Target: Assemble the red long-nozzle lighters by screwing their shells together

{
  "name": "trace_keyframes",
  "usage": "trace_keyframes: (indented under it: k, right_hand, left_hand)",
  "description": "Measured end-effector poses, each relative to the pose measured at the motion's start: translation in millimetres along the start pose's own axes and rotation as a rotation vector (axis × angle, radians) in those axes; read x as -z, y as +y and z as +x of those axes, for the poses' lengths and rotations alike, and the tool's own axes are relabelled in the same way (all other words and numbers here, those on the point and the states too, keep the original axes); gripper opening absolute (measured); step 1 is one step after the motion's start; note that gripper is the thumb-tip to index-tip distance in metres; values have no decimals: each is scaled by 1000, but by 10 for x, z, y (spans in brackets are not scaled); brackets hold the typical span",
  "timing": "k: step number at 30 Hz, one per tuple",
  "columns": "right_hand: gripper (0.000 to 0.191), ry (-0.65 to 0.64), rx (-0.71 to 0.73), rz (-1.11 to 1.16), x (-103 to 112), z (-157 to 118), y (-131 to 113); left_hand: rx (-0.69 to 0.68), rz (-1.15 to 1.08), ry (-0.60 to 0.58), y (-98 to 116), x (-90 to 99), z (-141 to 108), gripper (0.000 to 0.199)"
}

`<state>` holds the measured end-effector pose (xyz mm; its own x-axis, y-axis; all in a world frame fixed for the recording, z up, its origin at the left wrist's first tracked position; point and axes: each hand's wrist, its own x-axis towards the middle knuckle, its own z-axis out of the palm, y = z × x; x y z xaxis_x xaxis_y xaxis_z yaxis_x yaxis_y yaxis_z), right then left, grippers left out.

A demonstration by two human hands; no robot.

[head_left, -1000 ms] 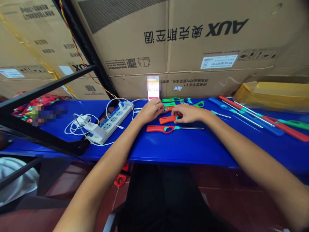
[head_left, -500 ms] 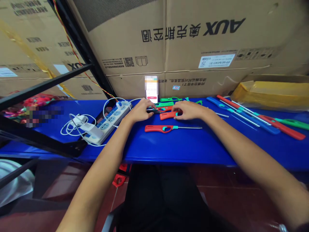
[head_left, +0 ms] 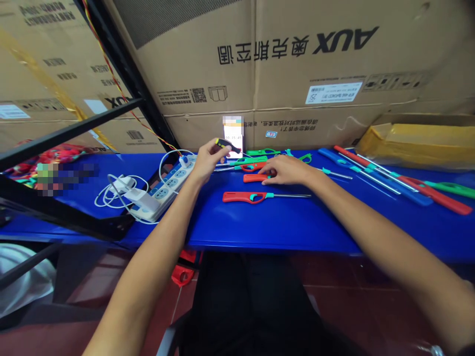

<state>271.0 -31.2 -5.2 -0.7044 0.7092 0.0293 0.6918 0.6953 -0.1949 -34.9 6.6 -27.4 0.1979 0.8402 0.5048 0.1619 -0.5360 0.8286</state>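
A left hand pinches a small black-and-yellow part aloft as the right hand rests spread on a rodless red handle, a complete-looking red utility lighter lying just nearer on the blue surface.

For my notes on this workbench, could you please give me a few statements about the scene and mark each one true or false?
1. The left hand holds a small black-and-yellow part up above the blue table. True.
2. The right hand grips the power strip. False: it rests on a short red lighter handle, and the power strip lies beyond the left hand, to its left.
3. A long red lighter with a teal trigger lies on the blue table, nearer the person than the hands. True.
4. The phone lies flat on the blue table. False: it stands upright against a cardboard carton.
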Motion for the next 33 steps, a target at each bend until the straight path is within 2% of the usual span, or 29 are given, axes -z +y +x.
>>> trace_keyframes:
  k: [4, 8, 11, 15, 20, 25, 27, 33]
  right_hand:
    - [42, 41, 6, 15, -78, 33, 66]
    - [41, 67, 15, 58, -136, 41, 144]
    - [47, 40, 16, 75, -98, 14, 184]
    - [50, -4, -9, 102, -11, -28, 210]
    - [42, 8, -7, 136, -18, -24, 205]
    - [40, 18, 13, 108, -74, 14, 201]
    - [43, 22, 11, 103, -74, 19, 200]
    - [40, -4, 29, 91, -26, -3, 184]
  left_hand:
    - [21, -83, 126, -37, -154, 12, 47]
    - [-34, 20, 190, -94, -234, 5, 59]
    - [-53, 142, 186, -90, -235, -48, 66]
    - [-102, 310, 92, 4, -227, -149, 60]
    - [-195, 599, -71, 112, -222, -190, 34]
    - [-271, 677, -383, 50, -260, -154, 37]
    - [-260, 668, -467, 3, -291, -147, 37]
    - [-220, 615, -470, -65, -317, -134, 36]
